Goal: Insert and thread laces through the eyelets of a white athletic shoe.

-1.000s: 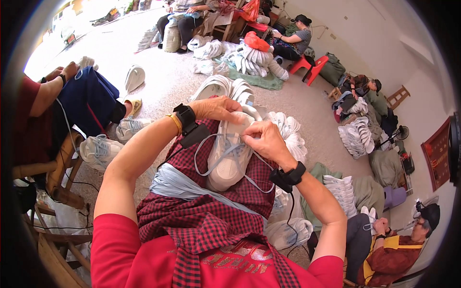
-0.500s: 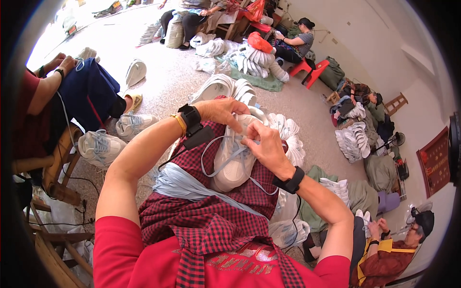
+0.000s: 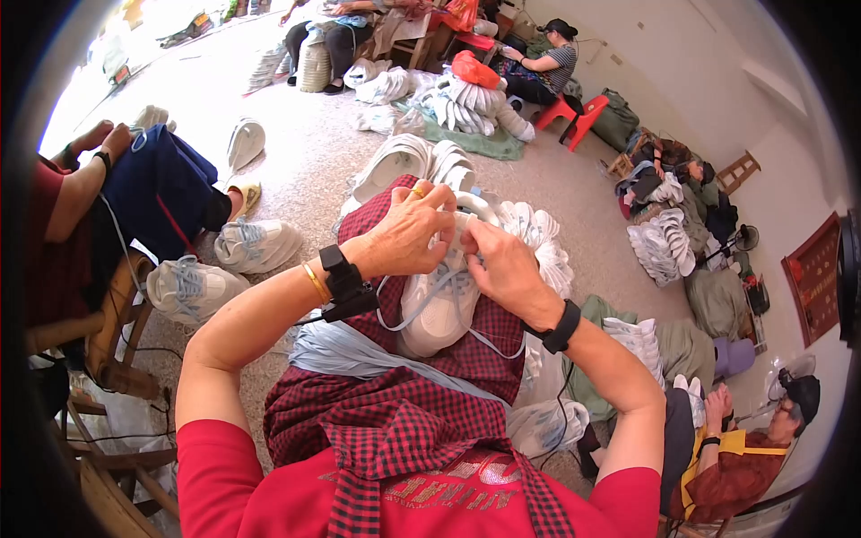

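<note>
A white lace-up sneaker [image 3: 437, 316] rests on my lap, its toe toward me. Pale blue shoelace [image 3: 440, 285] crosses its front and hangs in loose loops at both sides. My left hand [image 3: 414, 229] bends over the upper lace holes with its fingers pinched together. Opposite it, my right hand [image 3: 504, 272] pinches close to the sneaker's tongue and opening. What lies between the fingertips of either hand is too small to make out. A bundle of pale blue laces [image 3: 345, 352] lies across the checked apron [image 3: 359, 408] on my lap.
Stacked white shoes [image 3: 399, 166] stand on the floor beyond my knees, with more [image 3: 534, 235] to their right. Two laced sneakers [image 3: 193, 289] sit at left beside a wooden chair [image 3: 117, 354]. Co-workers sit around, one [image 3: 735, 448] at lower right.
My left hand has turned and drawn in over the lace holes, its fingers now bent together. My right hand has moved up slightly toward the sneaker's opening. The sneaker stays on my lap.
</note>
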A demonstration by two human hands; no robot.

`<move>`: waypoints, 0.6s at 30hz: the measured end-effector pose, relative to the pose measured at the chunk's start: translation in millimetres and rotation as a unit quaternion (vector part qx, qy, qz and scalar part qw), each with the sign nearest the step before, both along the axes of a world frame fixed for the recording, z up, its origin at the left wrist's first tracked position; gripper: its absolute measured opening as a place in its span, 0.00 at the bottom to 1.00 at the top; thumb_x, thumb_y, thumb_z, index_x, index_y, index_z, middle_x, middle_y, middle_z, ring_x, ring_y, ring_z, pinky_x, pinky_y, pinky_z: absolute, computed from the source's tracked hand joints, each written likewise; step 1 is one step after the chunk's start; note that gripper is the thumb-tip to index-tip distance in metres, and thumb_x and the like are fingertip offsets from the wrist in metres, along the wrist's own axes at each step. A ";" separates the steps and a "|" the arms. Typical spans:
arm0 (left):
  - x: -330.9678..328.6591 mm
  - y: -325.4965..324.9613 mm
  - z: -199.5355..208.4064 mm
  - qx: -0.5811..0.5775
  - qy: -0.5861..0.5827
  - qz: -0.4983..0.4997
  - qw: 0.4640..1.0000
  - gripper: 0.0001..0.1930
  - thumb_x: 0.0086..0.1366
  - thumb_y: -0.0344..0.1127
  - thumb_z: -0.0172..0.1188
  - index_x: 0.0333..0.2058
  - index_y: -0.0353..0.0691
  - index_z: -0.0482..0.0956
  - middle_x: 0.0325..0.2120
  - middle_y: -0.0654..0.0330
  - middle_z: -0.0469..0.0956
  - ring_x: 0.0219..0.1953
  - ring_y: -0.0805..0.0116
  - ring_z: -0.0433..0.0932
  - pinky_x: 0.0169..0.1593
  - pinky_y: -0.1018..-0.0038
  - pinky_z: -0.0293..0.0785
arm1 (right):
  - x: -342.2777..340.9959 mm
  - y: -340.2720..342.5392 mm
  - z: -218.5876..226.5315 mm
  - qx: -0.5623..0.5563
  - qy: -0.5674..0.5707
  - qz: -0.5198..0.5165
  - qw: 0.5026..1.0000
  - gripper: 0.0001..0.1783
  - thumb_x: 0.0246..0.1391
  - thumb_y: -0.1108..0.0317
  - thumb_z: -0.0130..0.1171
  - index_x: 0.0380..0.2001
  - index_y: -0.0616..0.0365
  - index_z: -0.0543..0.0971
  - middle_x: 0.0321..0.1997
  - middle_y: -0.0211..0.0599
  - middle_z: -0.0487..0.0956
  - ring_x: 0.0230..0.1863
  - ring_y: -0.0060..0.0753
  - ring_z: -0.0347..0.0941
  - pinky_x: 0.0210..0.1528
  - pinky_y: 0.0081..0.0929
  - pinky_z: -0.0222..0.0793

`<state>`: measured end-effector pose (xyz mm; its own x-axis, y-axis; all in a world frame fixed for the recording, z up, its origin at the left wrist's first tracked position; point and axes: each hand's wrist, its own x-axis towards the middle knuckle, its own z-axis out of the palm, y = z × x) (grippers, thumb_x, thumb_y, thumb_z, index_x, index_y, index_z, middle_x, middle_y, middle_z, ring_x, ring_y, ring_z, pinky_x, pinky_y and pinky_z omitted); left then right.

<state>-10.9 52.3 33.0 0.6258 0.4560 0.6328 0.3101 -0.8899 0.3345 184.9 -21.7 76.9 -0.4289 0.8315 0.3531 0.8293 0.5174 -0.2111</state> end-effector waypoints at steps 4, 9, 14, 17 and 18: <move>3.6 -4.6 -1.2 0.048 0.007 0.021 0.999 0.05 0.47 0.27 0.60 0.25 0.44 0.79 0.44 0.58 0.70 0.51 0.55 0.67 0.52 0.55 0.59 | -7.0 -2.2 -2.7 0.049 -0.044 -0.019 0.998 0.16 0.47 0.78 0.57 0.42 0.61 0.70 0.39 0.51 0.77 0.37 0.60 0.78 0.37 0.49 0.75; 6.0 -6.8 5.9 0.003 0.016 0.016 1.000 0.05 0.46 0.26 0.60 0.24 0.43 0.78 0.42 0.58 0.71 0.50 0.56 0.67 0.52 0.56 0.58 | -2.7 5.1 -20.8 0.044 -0.016 -0.022 0.999 0.13 0.48 0.79 0.54 0.40 0.64 0.69 0.39 0.54 0.77 0.38 0.63 0.77 0.36 0.52 0.74; 8.8 -9.6 9.6 0.001 0.022 0.002 1.000 0.07 0.45 0.25 0.61 0.25 0.42 0.80 0.41 0.58 0.71 0.50 0.56 0.67 0.52 0.58 0.57 | -2.0 11.3 -36.9 0.077 0.044 -0.021 0.996 0.11 0.50 0.80 0.53 0.38 0.65 0.69 0.39 0.55 0.77 0.37 0.64 0.76 0.36 0.53 0.73; 13.1 -9.0 7.5 0.013 0.039 0.017 0.999 0.09 0.45 0.26 0.61 0.28 0.43 0.79 0.40 0.57 0.70 0.50 0.55 0.67 0.52 0.58 0.58 | -2.1 10.1 -29.2 0.060 0.092 0.005 0.994 0.08 0.51 0.79 0.53 0.35 0.65 0.69 0.35 0.54 0.78 0.36 0.63 0.76 0.36 0.52 0.73; 15.1 -9.8 6.4 0.040 0.068 0.033 0.996 0.09 0.45 0.26 0.61 0.29 0.41 0.78 0.40 0.56 0.69 0.49 0.54 0.67 0.52 0.57 0.58 | 0.9 8.6 -24.0 0.023 0.092 0.006 0.995 0.08 0.52 0.80 0.54 0.37 0.65 0.71 0.35 0.52 0.79 0.37 0.59 0.78 0.38 0.47 0.74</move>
<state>4.2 42.5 39.4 0.6783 0.4500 0.5809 0.4062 -0.8884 0.2139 185.8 -13.1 53.0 -0.3629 0.8082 0.4638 0.7723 0.5393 -0.3356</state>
